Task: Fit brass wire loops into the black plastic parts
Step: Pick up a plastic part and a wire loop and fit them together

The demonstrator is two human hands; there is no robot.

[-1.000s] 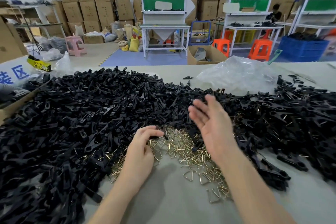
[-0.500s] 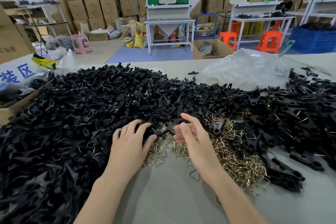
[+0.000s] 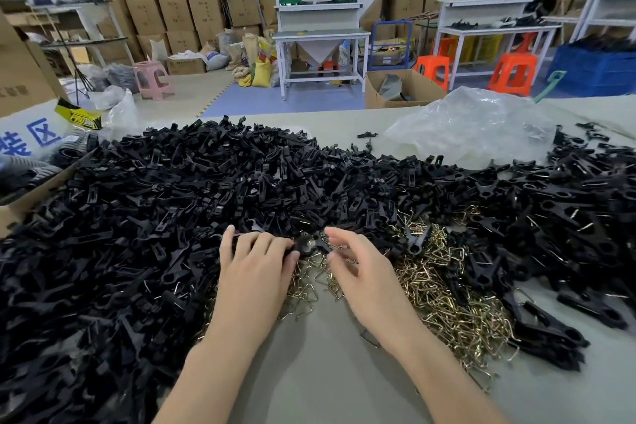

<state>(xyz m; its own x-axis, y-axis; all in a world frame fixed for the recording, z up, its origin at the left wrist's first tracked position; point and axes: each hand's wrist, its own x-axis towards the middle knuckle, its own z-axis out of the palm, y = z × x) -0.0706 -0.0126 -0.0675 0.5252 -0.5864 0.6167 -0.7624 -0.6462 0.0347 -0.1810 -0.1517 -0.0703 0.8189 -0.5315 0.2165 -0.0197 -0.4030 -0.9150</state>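
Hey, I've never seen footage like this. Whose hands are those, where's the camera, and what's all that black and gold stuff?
No machine here: these are a person's two bare hands, filmed by a wide-angle camera worn on their head, looking forward and down. The table holds a big heap of black plastic parts, with a pile of brass wire loops near the hands and a clear plastic bag farther back. The left hand grips one black part. The right hand is beside it, fingers curled; whether it pinches a loop is too small to tell.
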